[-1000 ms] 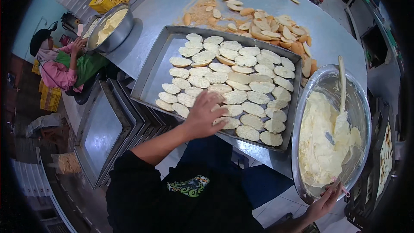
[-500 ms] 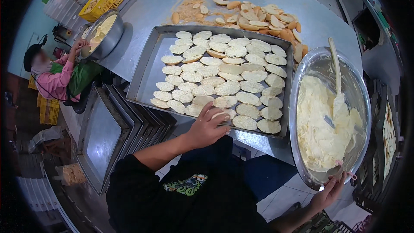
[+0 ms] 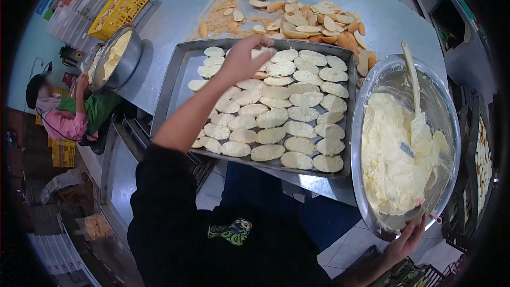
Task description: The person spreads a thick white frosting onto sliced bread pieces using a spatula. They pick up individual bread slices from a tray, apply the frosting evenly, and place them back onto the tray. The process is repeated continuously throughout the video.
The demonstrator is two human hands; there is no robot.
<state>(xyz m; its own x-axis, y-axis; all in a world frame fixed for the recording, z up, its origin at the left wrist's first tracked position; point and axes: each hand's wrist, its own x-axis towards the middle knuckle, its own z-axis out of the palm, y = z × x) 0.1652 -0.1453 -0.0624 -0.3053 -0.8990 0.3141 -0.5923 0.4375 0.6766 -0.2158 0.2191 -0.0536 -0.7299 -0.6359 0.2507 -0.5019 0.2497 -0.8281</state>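
My left hand (image 3: pixel 245 59) reaches over the far part of a large metal tray (image 3: pixel 172 74), fingers stretched out and apart just above the slices there. I see nothing held in it. Rows of oval bread slices (image 3: pixel 272 118) topped with pale cream cover most of the tray. At the near rim of an oval metal bowl (image 3: pixel 363 202), my right hand (image 3: pixel 408 240) has its fingers closed on a small pink-ended tool (image 3: pixel 435 218), whose shape is mostly hidden. Pale cream (image 3: pixel 388 154) fills much of the bowl. A cream-coated spatula (image 3: pixel 412 77) leans inside it.
Bare bread slices (image 3: pixel 319 21) lie piled beyond the tray, with crumbs (image 3: pixel 220 16) beside them. At the left, a person in pink (image 3: pixel 71 119) works at another bowl (image 3: pixel 130 56) near a yellow crate (image 3: pixel 119 10). Metal trays (image 3: pixel 119 180) stand below the table's left side.
My left hand has moved from the tray's near edge up and across to its far rows. My right hand stays by the bowl's near rim. The view has shifted slightly.
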